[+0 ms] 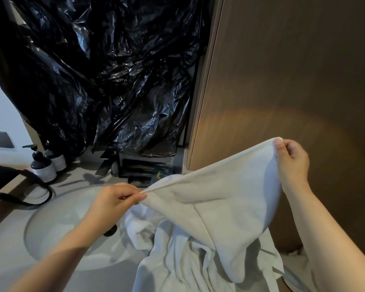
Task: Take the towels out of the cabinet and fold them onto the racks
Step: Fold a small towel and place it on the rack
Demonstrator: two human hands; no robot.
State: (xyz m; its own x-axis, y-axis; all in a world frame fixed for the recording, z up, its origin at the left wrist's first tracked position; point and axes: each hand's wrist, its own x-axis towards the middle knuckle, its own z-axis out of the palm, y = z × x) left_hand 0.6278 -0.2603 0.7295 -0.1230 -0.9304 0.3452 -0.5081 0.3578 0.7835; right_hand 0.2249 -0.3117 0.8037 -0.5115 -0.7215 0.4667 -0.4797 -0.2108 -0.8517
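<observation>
A white towel (215,199) is stretched between my two hands above a vanity counter. My left hand (114,201) pinches its left edge over the sink. My right hand (291,157) pinches the upper right corner, held higher, in front of a wooden cabinet panel (293,81). The rest of the towel hangs down in folds. More white towel cloth (141,230) lies bunched below, partly in the sink. No rack is in view.
A round sink (57,224) is set in the grey counter (6,260). Two dark pump bottles (43,165) stand at the back left. Black plastic sheeting (103,70) covers the wall behind. A black tray (143,168) sits below it. A black cord (25,186) loops at the left.
</observation>
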